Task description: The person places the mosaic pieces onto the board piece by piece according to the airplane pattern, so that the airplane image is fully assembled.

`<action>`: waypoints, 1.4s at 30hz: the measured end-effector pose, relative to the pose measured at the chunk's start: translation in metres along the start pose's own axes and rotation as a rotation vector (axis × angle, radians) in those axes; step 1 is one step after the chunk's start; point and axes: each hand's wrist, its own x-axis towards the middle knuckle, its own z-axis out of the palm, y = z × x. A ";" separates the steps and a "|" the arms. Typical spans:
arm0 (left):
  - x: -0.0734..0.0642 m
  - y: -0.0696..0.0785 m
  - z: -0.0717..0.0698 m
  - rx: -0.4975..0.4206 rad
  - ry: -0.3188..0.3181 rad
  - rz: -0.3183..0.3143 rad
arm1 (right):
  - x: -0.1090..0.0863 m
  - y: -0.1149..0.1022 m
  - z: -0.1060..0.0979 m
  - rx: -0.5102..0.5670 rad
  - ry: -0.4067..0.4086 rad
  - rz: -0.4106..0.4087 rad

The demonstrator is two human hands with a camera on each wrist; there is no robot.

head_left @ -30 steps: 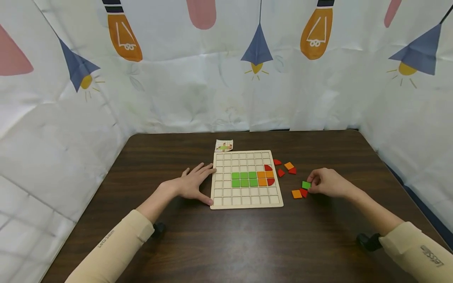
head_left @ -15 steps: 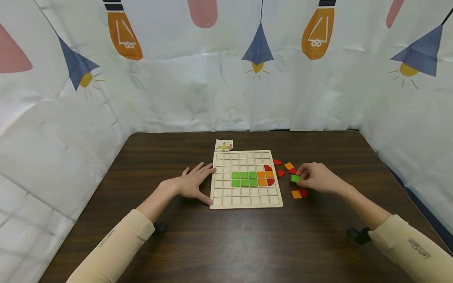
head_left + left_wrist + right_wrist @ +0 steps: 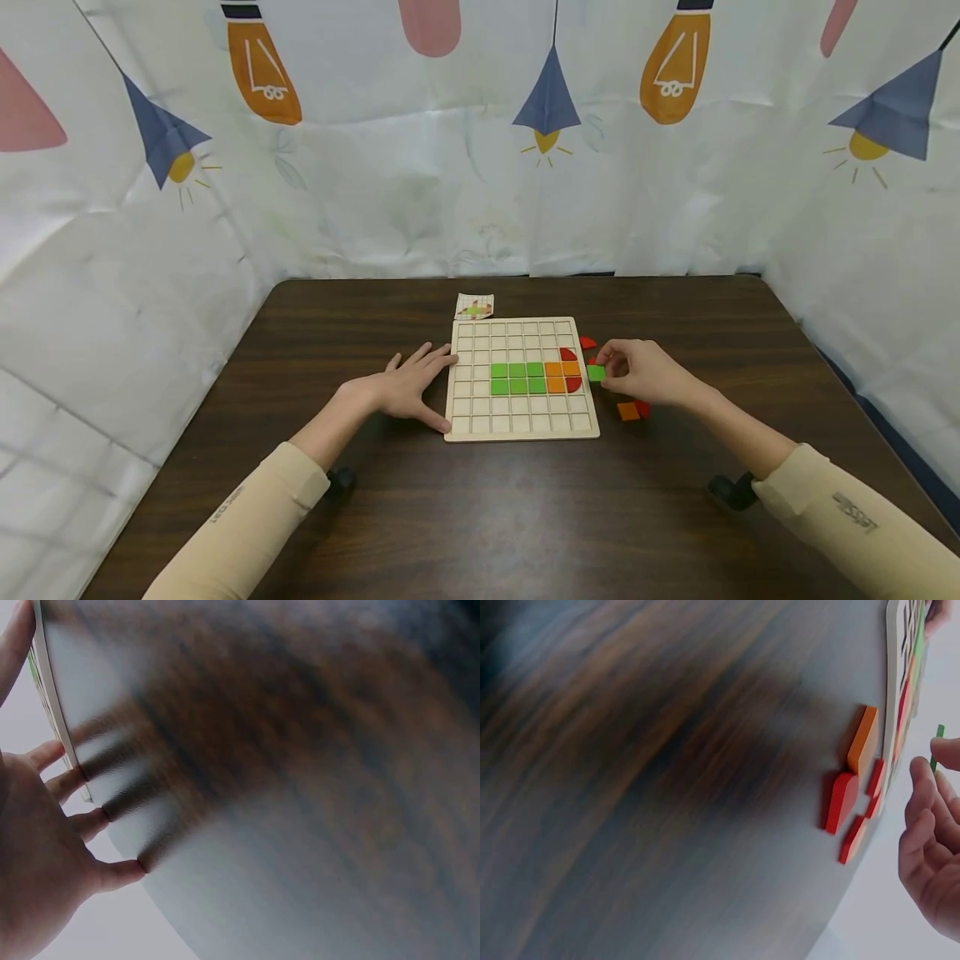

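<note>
A pale wooden grid board (image 3: 517, 421) lies on the table, with a block of green squares (image 3: 517, 379), orange squares (image 3: 555, 377) and red rounded pieces (image 3: 568, 355) set in its cells. My left hand (image 3: 405, 392) rests at the board's left edge, fingers spread, thumb and fingertips touching the rim; the left wrist view shows the fingertips down on the table by that edge. Between thumb and index finger, my right hand (image 3: 645, 371) pinches a green square tile (image 3: 596, 373) just off the board's right edge. In the right wrist view the green tile (image 3: 938, 746) is held edge-on above the table.
Loose pieces lie right of the board: an orange square (image 3: 628, 412), a red piece (image 3: 642, 408) beside it, and a red piece (image 3: 587, 342) near the upper corner. Others there are hidden behind my right hand. A small printed picture card (image 3: 474, 307) lies behind the board.
My right hand has carried the green tile leftward and slightly away from me, from the loose pieces toward the board. The left hand has stayed at the board's edge.
</note>
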 end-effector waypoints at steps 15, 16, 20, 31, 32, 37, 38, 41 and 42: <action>0.003 -0.001 -0.001 -0.004 -0.009 0.016 | 0.015 -0.020 0.012 0.000 0.044 -0.080; 0.003 -0.001 -0.001 -0.002 -0.010 0.016 | 0.016 -0.022 0.013 0.000 0.042 -0.087; 0.002 -0.002 -0.001 -0.001 -0.006 0.014 | 0.020 -0.028 0.018 -0.003 0.032 -0.106; 0.000 -0.001 -0.002 -0.007 -0.008 0.008 | 0.036 -0.046 0.033 0.044 -0.007 -0.106; 0.000 -0.001 -0.001 -0.003 -0.010 0.005 | 0.038 -0.048 0.035 0.049 -0.009 -0.109; 0.000 0.000 -0.001 0.000 -0.012 0.005 | 0.046 -0.055 0.042 0.068 -0.026 -0.128; 0.000 0.000 -0.001 -0.001 -0.013 0.005 | 0.047 -0.056 0.044 0.074 -0.031 -0.132; 0.000 0.000 -0.001 -0.004 -0.016 0.005 | 0.052 -0.060 0.049 0.087 -0.043 -0.133; 0.000 0.000 -0.001 -0.006 -0.014 0.007 | 0.053 -0.061 0.050 0.090 -0.045 -0.137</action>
